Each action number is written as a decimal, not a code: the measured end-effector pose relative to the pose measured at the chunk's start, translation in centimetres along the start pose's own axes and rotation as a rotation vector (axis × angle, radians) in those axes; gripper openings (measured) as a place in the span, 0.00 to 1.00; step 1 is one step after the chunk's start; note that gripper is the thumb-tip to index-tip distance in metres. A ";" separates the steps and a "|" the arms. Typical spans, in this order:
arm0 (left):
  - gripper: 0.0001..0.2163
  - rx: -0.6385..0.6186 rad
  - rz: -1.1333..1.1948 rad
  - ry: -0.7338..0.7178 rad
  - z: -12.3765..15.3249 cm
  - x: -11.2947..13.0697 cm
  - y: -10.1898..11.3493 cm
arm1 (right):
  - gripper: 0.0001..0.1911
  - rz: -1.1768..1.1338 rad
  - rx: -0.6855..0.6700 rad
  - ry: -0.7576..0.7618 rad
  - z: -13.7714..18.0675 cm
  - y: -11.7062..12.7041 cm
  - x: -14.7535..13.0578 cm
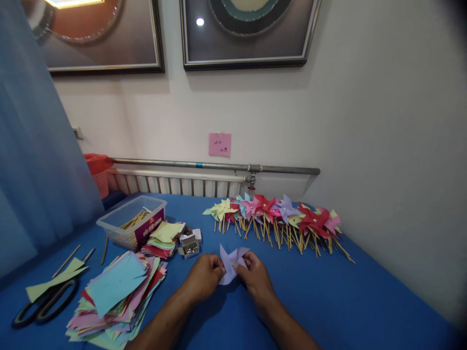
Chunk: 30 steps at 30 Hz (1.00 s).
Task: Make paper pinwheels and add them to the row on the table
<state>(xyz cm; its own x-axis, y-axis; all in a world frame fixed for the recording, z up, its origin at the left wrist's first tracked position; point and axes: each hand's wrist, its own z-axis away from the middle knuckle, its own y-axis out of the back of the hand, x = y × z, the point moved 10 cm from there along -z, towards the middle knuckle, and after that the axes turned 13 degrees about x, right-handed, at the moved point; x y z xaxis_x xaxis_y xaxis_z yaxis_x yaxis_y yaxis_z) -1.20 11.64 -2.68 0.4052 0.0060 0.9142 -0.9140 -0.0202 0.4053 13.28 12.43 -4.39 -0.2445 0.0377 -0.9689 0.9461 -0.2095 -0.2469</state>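
A light purple paper pinwheel [229, 260] with folded blades is held between both hands above the blue tabletop. My left hand [204, 274] pinches its left side with closed fingers. On its right side, my right hand [257, 279] grips the paper, the thumb pressed near the centre and the fingers behind the upper right blade. No stick shows on this pinwheel, and part of the paper is hidden by the fingers. Just beyond my left hand stand small open boxes of metal pushpins [189, 248].
Finished pinwheels [264, 209] on sticks lie in a row at the back right. A plastic tub [109, 223] of wooden sticks, a small paper stack [166, 236], a big stack of coloured paper [116, 282] and black-handled scissors [54, 304] are on the left. A radiator [182, 184] lines the wall.
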 end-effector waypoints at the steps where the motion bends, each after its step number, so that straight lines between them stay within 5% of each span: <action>1: 0.06 -0.003 0.002 -0.002 0.0 0.0 -0.1 | 0.18 -0.002 0.002 0.000 0.0 0.0 0.0; 30: 0.06 0.018 -0.083 -0.067 0.5 1.4 0.4 | 0.19 -0.009 0.028 0.033 0.0 0.3 -0.1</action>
<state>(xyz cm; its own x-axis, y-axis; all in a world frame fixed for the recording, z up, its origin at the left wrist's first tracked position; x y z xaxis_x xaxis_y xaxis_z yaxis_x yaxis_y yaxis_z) -1.04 11.10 -1.24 0.4803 -0.0588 0.8751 -0.8771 -0.0409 0.4786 13.61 12.39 -4.36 -0.2452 0.0718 -0.9668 0.9375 -0.2364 -0.2553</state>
